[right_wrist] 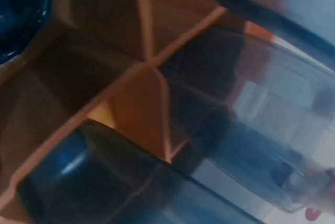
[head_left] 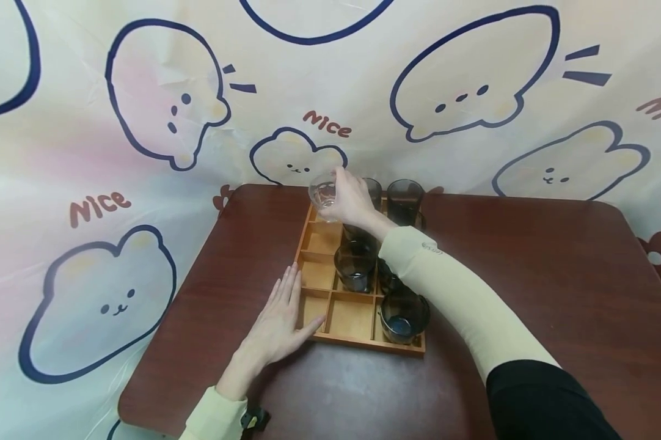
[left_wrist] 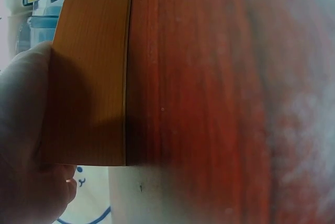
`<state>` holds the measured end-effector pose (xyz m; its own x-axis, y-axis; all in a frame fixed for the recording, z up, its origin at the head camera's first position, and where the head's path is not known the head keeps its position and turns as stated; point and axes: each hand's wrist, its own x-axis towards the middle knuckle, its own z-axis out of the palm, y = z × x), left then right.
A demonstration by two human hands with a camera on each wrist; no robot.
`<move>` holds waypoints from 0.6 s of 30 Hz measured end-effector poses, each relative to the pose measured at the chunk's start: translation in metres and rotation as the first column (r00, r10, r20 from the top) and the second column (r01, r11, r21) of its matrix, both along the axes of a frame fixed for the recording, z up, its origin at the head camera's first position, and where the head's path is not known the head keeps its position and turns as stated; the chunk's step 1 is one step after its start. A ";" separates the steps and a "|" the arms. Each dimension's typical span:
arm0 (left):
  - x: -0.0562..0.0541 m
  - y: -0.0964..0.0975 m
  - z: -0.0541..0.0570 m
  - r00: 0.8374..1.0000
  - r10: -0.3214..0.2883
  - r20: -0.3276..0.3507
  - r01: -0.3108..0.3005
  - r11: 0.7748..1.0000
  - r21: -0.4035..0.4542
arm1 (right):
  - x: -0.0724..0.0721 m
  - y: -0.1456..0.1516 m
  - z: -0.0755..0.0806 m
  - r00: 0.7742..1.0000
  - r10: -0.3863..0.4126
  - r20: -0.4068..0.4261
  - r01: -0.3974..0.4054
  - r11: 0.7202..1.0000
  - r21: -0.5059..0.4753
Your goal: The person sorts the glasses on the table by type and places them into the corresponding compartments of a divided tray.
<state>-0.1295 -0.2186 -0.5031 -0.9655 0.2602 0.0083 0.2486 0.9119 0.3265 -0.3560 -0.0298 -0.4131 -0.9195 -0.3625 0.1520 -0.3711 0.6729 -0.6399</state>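
My right hand (head_left: pixel 352 198) holds a clear glass cup (head_left: pixel 322 190) tilted over the far left corner of a wooden divided tray (head_left: pixel 358 343). The right wrist view shows that clear cup (right_wrist: pixel 261 130) close up, beside a wooden divider (right_wrist: pixel 141 114); a blurred fingertip shows at its edge. My left hand (head_left: pixel 275 324) rests with straight fingers against the tray's near left side, the thumb along the near corner. In the left wrist view the left hand (left_wrist: pixel 23 124) touches the tray's wooden side (left_wrist: pixel 91 82). Several dark glass cups stand in the tray, including one (head_left: pixel 355 266) in the middle column.
Another dark cup (head_left: pixel 404 315) stands in the near right compartment and one more (head_left: pixel 404 198) at the far right. The tray lies on a dark red-brown table (head_left: pixel 528 263). A printed backdrop (head_left: pixel 286 73) rises behind the table's far edge.
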 end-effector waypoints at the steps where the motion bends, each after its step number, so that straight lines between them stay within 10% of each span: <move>1: 0.001 0.000 0.000 1.000 -0.001 0.001 0.001 1.000 0.000 | 0.000 0.000 -0.004 1.000 0.001 -0.015 -0.001 1.000 0.019; 18: 0.000 0.001 0.001 1.000 -0.004 -0.020 0.004 1.000 -0.004 | 0.000 -0.013 -0.011 0.997 -0.042 -0.069 0.064 0.929 0.364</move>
<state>-0.1292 -0.2180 -0.5020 -0.9641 0.2641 0.0270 0.2588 0.9122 0.3178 -0.3558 -0.0425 -0.4244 -0.9324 -0.3540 0.0728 -0.3578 0.8758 -0.3240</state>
